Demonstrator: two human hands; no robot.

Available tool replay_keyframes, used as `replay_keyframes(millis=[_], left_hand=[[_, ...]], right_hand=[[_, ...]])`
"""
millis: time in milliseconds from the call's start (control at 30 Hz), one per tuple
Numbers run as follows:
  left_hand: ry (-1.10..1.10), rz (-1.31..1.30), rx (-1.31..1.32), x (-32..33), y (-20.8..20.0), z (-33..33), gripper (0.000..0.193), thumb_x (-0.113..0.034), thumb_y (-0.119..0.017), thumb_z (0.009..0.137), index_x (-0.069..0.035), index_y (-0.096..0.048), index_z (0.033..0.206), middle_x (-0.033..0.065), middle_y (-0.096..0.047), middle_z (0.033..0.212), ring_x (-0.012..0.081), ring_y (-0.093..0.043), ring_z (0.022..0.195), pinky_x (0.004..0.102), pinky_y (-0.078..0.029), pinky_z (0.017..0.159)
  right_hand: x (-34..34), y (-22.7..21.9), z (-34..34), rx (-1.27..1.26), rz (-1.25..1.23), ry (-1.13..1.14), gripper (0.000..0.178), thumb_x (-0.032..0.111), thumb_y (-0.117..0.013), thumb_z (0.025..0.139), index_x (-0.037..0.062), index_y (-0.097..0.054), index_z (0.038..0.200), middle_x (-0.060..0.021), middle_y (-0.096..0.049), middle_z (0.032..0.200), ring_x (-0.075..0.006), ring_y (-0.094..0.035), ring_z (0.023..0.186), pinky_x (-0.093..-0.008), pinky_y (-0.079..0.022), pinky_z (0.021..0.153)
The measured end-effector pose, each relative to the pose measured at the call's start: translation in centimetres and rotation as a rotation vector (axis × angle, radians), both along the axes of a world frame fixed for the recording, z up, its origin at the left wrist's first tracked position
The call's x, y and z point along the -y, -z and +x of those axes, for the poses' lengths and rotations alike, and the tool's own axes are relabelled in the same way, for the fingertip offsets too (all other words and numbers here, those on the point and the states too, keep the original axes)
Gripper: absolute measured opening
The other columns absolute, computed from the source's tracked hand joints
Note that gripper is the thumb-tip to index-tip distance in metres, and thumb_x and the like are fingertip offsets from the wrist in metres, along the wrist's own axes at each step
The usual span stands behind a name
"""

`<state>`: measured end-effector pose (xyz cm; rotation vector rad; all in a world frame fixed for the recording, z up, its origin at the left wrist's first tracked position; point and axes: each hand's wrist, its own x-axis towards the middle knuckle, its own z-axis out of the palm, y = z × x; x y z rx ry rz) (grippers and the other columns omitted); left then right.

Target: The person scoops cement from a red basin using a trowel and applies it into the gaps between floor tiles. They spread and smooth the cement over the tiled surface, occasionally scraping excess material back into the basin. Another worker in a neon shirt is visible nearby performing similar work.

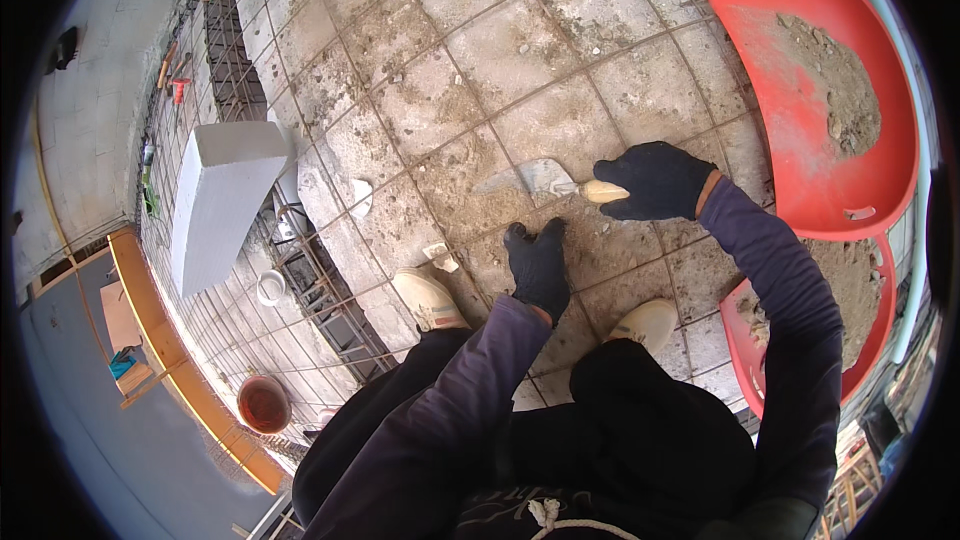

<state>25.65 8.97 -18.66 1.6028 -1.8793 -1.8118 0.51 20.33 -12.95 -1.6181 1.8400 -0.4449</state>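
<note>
My right hand (655, 183), in a black glove, is closed round the pale wooden handle of a trowel (546, 177). Its pointed metal blade lies toward the left, low over the dusty rebar grid (590, 80); whether it touches the surface I cannot tell. My left hand (540, 270), also gloved in black, is just below the blade, with thumb and forefinger spread and nothing between them. Between my shoes and the trowel, a small pale chunk (440, 257) rests near my left shoe.
At the right stands a red tub (745, 50) holding grey-brown mix, with a second red tub (745, 365) nearer me. A white foam block (225, 210) is on the left, beside dark openings with steel cages. A reddish bucket (264, 404) sits lower left, near an orange beam (185, 370).
</note>
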Motion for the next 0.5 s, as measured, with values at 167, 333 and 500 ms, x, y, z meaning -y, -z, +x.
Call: replay_keyframes(millis=[167, 333, 500], left_hand=[[1.043, -0.717, -0.068, 4.7, -0.1, 3.6, 0.04, -0.007, -0.076, 0.085, 0.0, -0.065, 0.122, 0.0132, -0.063, 0.098, 0.0276, -0.06, 0.097, 0.0374, -0.052, 0.075], [0.09, 0.329, 0.039, 2.6, -3.0, 2.2, 0.056, -0.02, -0.075, 0.095, 0.002, -0.054, 0.142, 0.0117, -0.065, 0.101, 0.0231, -0.062, 0.093, 0.0342, -0.053, 0.077], [0.594, 0.129, 0.344, 3.3, -8.1, 1.8, 0.071, -0.032, -0.075, 0.1, 0.003, -0.043, 0.152, 0.0142, -0.068, 0.117, 0.0202, -0.066, 0.101, 0.0326, -0.055, 0.085]], right_hand=[[1.1, 0.4, -2.9, 0.107, 0.03, -0.015, 0.043, 0.049, -0.078, 0.084, 0.0126, -0.073, 0.105, -0.014, -0.075, 0.102, -0.0382, -0.071, 0.099, -0.0495, -0.056, 0.085], [-3.0, -1.7, -6.8, 0.052, 0.104, 0.148, 0.041, 0.048, -0.081, 0.084, 0.0137, -0.072, 0.104, -0.0154, -0.074, 0.093, -0.0384, -0.071, 0.09, -0.0484, -0.055, 0.08], [-5.9, -2.5, -5.4, 0.189, 0.078, 0.359, 0.041, 0.046, -0.081, 0.083, 0.0116, -0.071, 0.102, -0.0175, -0.073, 0.092, -0.0394, -0.071, 0.09, -0.0483, -0.054, 0.079]])
